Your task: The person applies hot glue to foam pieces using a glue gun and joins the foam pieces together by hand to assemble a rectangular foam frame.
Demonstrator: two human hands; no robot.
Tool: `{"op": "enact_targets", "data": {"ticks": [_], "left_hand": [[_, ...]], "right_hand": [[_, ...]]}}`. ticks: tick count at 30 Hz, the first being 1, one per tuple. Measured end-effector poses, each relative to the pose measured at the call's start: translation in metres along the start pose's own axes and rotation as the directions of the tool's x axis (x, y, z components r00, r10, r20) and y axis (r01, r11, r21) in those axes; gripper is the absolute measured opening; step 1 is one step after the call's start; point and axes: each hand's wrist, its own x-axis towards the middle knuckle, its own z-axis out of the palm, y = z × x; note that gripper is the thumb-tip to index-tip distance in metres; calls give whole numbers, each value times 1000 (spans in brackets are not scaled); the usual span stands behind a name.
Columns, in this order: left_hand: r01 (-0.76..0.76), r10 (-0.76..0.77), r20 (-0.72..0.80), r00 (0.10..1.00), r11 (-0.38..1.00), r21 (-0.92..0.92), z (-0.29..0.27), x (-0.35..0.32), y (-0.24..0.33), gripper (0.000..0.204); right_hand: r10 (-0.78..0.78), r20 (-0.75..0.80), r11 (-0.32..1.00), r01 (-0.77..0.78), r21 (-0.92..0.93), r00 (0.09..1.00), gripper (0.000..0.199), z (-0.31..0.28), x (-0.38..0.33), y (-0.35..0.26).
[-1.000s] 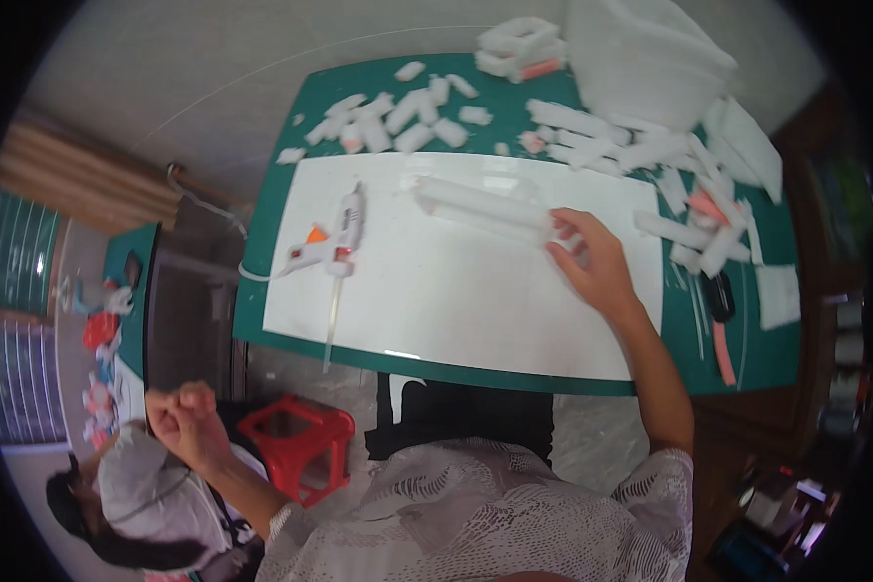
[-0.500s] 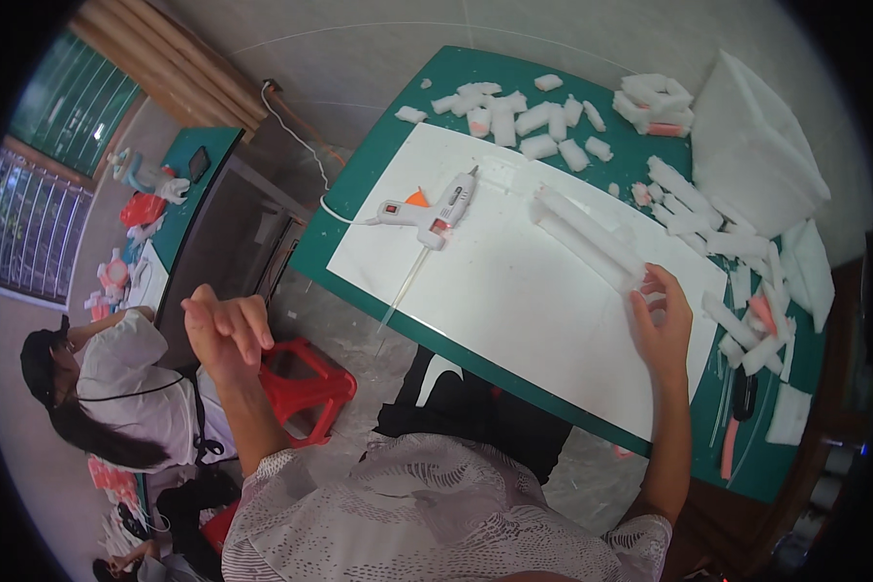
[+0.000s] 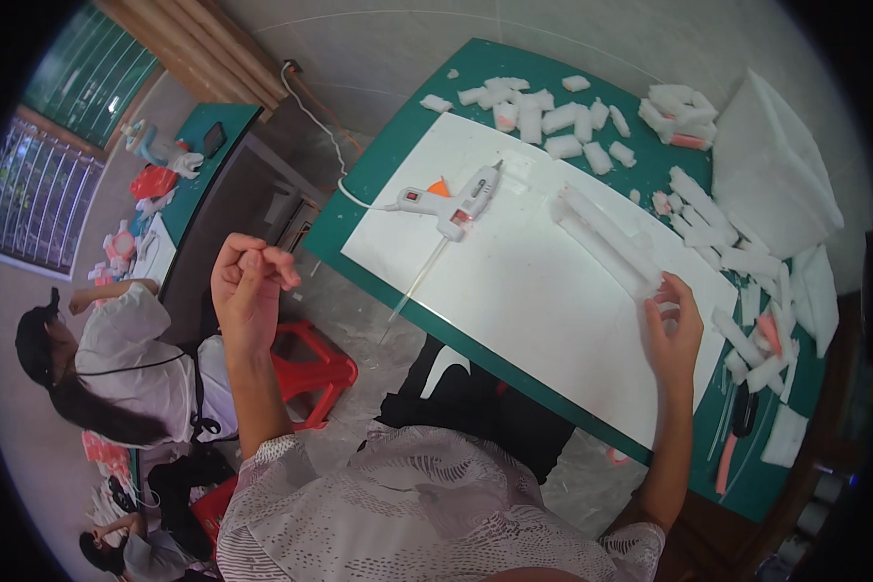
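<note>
Since half a second ago, the view has swung further round, so the green table [image 3: 378, 184] now sits higher and to the right, and the left hand [image 3: 247, 291] has lifted higher off to the table's left, while the right hand [image 3: 671, 325] stays at the near end of the long foam bar [image 3: 606, 240].

That table carries a large white sheet [image 3: 543, 310] over most of its top. At the table's far right corner rests a big white foam block [image 3: 771, 165]. The foam bar lies slantwise across the sheet, its near end just at the right hand's fingertips [image 3: 658, 291]. The fingers are loosely curled and part open, touching or almost touching the bar's end; whether they pinch it cannot be told.

A white glue gun [image 3: 456, 202] lies on the sheet nearer the table's left edge, well apart from both hands, its cord [image 3: 320, 126] trailing off the table's far left side. Small foam pieces [image 3: 553, 112] are scattered along the table's far edge and more strips [image 3: 747, 281] down its right side.

The left hand is raised in the air beyond the table's left edge, above a red stool [image 3: 310, 364], fingers bent into a loose fist with nothing seen in it.

No containers show on the table.
</note>
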Motion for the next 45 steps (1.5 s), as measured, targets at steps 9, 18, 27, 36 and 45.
{"op": "enact_targets", "data": {"ticks": [9, 18, 27, 36, 45], "left_hand": [[22, -33, 118, 992, 995, 97, 4, 4, -9, 27], [0, -90, 319, 943, 963, 271, 65, 62, -19, 15], [42, -298, 489, 820, 883, 467, 141, 134, -55, 10], [-289, -353, 675, 647, 706, 647, 201, 122, -118, 78], [-204, -436, 614, 658, 682, 703, 226, 115, -145, 81]], "right_hand": [[-9, -6, 1000, 9, 29, 1000, 44, 0, -1, 5], [-29, 16, 999, 29, -15, 999, 44, -4, 0, 3], [-54, 69, 999, 54, -1, 996, 43, -7, 0, 0], [-59, 91, 998, 61, -21, 994, 48, -12, -1, 4], [-31, 93, 998, 26, 53, 995, 68, -14, -5, 9]]}}
